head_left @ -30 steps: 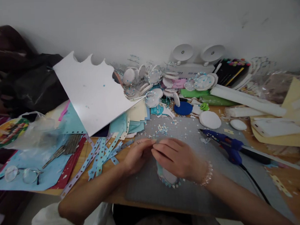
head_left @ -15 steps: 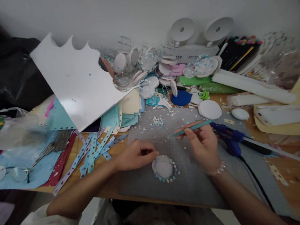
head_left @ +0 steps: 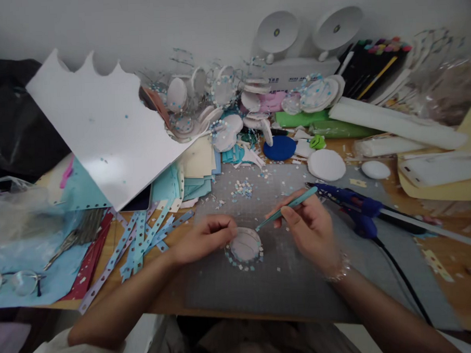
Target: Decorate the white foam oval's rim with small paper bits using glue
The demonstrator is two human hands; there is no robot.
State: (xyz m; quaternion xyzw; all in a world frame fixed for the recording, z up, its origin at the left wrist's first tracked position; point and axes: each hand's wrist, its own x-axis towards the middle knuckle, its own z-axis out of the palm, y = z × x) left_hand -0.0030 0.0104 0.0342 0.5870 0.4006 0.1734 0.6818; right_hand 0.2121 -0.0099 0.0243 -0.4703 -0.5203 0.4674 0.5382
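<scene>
Head camera shows the decorated disc point(head_left: 245, 245) on the grey mat point(head_left: 287, 278) in front of you, its pale face up and small blue and white pieces set around its edge. Your left hand point(head_left: 207, 237) has its grip pinched on the disc's upper left edge, thumb and fingertips together. Your right hand point(head_left: 314, 233) has its grip closed around the teal tweezers point(head_left: 289, 206), which slant down to the left, their tips at the disc's upper right edge.

Just beyond the disc, a scatter of paper bits point(head_left: 243, 187) lies on the mat. Farther back you have a plain white disc point(head_left: 326, 164) and a blue oval point(head_left: 280, 147). To the right of your right hand, the blue glue gun point(head_left: 357, 202) lies with its cord running toward you.

On the left side of the desk point(head_left: 168, 291) are punched paper strips point(head_left: 139, 243), with the scissors point(head_left: 61, 249) and glasses point(head_left: 17, 282) farther left. A large white board point(head_left: 109, 135) leans over coloured paper sheets point(head_left: 196, 160), and more decorated discs point(head_left: 224, 88) crowd the back near the wall point(head_left: 135, 25).
</scene>
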